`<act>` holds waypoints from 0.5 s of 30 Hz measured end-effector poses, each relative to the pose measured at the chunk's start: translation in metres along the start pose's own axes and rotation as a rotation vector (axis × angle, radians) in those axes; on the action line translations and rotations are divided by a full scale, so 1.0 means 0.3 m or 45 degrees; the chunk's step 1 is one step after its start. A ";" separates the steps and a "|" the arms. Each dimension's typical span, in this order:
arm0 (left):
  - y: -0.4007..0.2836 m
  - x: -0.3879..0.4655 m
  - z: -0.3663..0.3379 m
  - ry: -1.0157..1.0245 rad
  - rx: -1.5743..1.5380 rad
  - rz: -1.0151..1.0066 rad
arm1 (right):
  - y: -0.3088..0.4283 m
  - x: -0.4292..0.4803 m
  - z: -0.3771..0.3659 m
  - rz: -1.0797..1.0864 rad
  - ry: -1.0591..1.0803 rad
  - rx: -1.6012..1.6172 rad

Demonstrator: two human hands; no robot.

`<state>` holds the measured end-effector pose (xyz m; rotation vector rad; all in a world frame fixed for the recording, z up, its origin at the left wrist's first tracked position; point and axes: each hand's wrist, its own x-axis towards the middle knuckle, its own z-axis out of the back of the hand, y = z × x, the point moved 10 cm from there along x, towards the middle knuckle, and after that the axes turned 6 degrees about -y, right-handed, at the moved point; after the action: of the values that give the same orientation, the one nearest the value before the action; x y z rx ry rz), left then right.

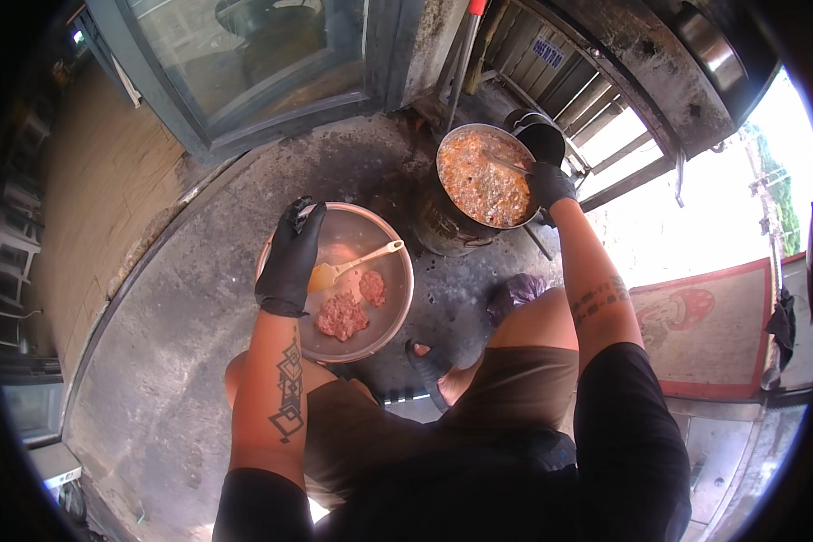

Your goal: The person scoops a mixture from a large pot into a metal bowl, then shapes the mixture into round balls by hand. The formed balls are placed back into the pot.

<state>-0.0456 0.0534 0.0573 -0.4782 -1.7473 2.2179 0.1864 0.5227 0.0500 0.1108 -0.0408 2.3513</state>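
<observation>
My left hand, in a black glove, grips the left rim of a wide round basin. Inside lie a larger lump of raw ground meat and a smaller one. A spatula with a pale handle rests across the basin, its yellowish blade partly behind my glove. Farther off to the right, my black-gloved right hand holds a metal utensil. The utensil's tip dips into a round pot full of bubbling orange-brown liquid; its submerged end is hidden.
The pot sits on a sooty round stove. Behind it are a dark bucket and a red-tipped pole. A glass-paned metal door frame stands at upper left. A dark plastic bag lies by my right knee.
</observation>
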 end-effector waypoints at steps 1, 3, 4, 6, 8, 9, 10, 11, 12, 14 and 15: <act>0.002 0.003 -0.003 0.005 -0.003 -0.006 | 0.009 -0.003 0.001 -0.007 0.007 -0.003; 0.002 0.000 0.000 0.004 -0.009 -0.021 | 0.036 -0.010 0.010 -0.018 0.022 -0.008; 0.002 -0.002 0.004 0.002 -0.010 -0.027 | 0.045 -0.019 0.029 -0.039 -0.001 -0.011; 0.008 0.001 0.017 -0.011 0.031 -0.003 | 0.053 -0.044 0.081 -0.081 -0.051 -0.022; 0.010 0.002 0.029 -0.022 0.041 0.014 | 0.018 -0.059 0.085 -0.163 -0.011 0.032; 0.013 0.003 0.029 -0.022 0.028 0.018 | -0.009 -0.068 0.092 -0.206 0.005 0.055; 0.011 0.003 0.023 -0.017 0.013 0.021 | -0.050 -0.085 0.084 -0.265 0.035 0.107; 0.005 0.000 0.015 -0.010 -0.014 0.029 | -0.045 -0.079 0.055 0.020 0.033 0.005; -0.014 -0.001 -0.017 0.017 -0.049 0.032 | -0.098 -0.095 0.005 0.284 0.031 -0.110; -0.012 -0.020 0.003 0.003 -0.064 0.058 | -0.124 -0.149 -0.073 -0.018 0.257 0.597; -0.013 -0.025 0.007 0.007 -0.066 0.061 | -0.136 -0.179 -0.106 -0.138 0.342 0.693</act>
<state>-0.0397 0.0495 0.0621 -0.5425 -1.8128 2.2064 0.2508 0.5157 0.0133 0.0580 0.7189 2.1916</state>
